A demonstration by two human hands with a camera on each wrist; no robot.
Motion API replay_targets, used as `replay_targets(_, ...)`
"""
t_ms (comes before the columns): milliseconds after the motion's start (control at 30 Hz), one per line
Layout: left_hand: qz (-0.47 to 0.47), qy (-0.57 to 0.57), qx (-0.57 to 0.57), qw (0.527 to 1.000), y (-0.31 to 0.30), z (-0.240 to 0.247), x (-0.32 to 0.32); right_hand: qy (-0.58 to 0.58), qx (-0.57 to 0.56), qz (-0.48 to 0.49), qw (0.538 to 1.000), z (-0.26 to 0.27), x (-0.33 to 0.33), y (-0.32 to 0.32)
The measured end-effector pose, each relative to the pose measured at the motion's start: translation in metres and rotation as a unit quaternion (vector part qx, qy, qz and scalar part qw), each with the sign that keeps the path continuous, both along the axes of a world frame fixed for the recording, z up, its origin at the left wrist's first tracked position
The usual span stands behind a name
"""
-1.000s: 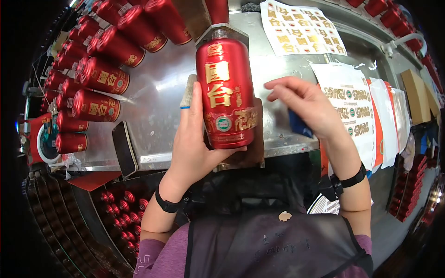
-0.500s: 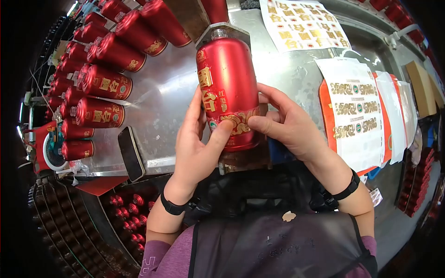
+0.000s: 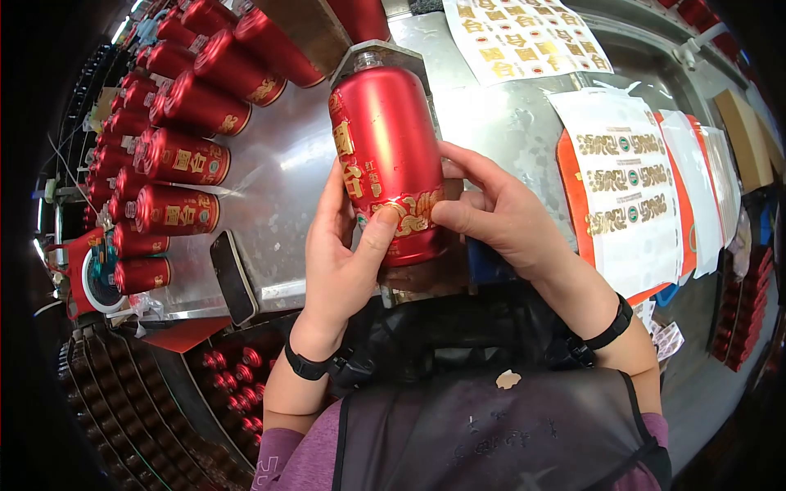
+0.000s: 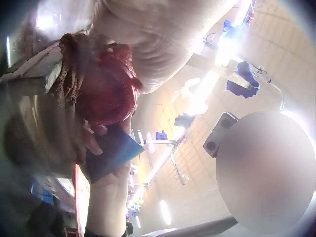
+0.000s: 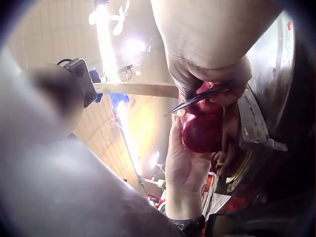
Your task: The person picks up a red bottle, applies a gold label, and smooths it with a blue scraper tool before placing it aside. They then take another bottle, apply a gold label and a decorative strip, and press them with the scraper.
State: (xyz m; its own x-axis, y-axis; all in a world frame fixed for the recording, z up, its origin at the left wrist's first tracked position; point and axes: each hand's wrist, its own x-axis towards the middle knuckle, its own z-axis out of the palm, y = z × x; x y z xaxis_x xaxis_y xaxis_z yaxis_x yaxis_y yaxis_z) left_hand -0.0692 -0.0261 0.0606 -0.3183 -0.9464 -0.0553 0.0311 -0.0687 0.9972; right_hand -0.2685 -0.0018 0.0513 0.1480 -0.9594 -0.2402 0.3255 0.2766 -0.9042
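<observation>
A red bottle (image 3: 391, 155) with gold characters lies in a holder (image 3: 426, 277), its clear neck pointing away. My left hand (image 3: 340, 258) grips its left side, the thumb on the gold-patterned band (image 3: 417, 210) near the base. From the right, my right hand (image 3: 512, 217) touches the bottle, its thumb tip on the same band. A flat dark blue piece (image 4: 111, 153) is held in the curled fingers of my right hand, below the bottle's base in the left wrist view; its thin edge (image 5: 197, 101) shows in the right wrist view. The fingers behind the bottle are hidden.
Several red bottles (image 3: 182, 157) stand in rows at the left, beside a phone (image 3: 233, 278) on the metal table (image 3: 282, 180). Sheets of gold characters (image 3: 524, 41) and gold bands (image 3: 626, 176) lie at the right. More red bottles (image 3: 237, 380) are below the table edge.
The bottle has turned, bringing its large gold characters to the left side. My right hand has come in from the right onto the bottle, and my left thumb has moved onto the band.
</observation>
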Motion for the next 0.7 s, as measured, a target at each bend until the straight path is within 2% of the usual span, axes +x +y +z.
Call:
replay_targets(300, -0.003, 0.003, 0.017, 1.0, 0.0, 0.003, -0.001, 0.012, -0.033, -0.016, 0.999, -0.008, -0.003, 0.002)
replay_targets(367, -0.004, 0.013, 0.021, 1.0, 0.0, 0.003, -0.002, -0.013, 0.067, -0.073, 0.995, -0.003, -0.02, 0.0)
replay_targets(400, -0.004, 0.016, 0.026, 1.0, 0.0, 0.003, -0.001, 0.008, 0.082, -0.108, 0.991, -0.005, -0.026, -0.008)
replay_targets(433, -0.003, 0.017, 0.032, 0.999, 0.0, 0.002, -0.001, -0.069, 0.121, -0.156, 0.978, 0.002, -0.034, -0.004)
replay_targets(533, -0.011, 0.022, 0.021, 0.999, 0.001, 0.002, -0.001, -0.034, 0.075, -0.191, 0.978, 0.027, -0.022, -0.001)
replay_targets(600, -0.009, 0.018, 0.019, 1.0, 0.001, 0.002, -0.002, 0.021, -0.023, -0.055, 0.998, 0.037, -0.009, 0.005)
replay_targets(633, -0.011, 0.014, 0.019, 1.0, 0.001, 0.003, -0.001, 0.036, -0.028, -0.019, 0.999, 0.038, -0.006, 0.005)
replay_targets(700, -0.012, 0.01, 0.02, 1.0, 0.0, 0.003, 0.0, 0.024, -0.003, -0.019, 1.0, 0.023, -0.011, 0.001)
